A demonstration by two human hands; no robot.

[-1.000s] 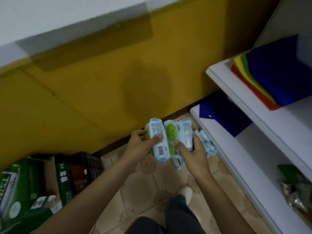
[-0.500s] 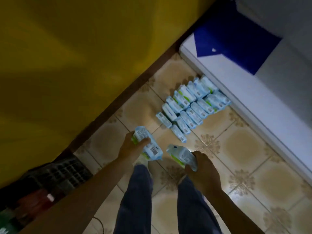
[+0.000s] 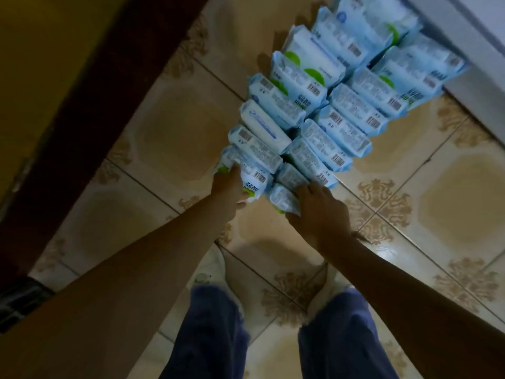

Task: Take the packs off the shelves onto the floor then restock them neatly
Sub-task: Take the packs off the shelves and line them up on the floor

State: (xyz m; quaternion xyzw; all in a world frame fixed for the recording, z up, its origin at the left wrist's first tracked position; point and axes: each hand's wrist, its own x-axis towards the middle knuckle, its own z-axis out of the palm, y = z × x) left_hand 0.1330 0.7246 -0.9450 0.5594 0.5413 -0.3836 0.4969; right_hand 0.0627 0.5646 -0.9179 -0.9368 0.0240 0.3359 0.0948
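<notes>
Patterned beige floor tiles carry two rows of pale-blue plastic wipe packs. Left hand grips the near left pack; right hand clasps the near right pack. Both packs' long axes lie across the rows.

The packs lined up on the floor in front of me show barcodes and small printed lettering on their blue-and-white wrappers, but the print is too blurred and small for me to make out any word or number.
</notes>
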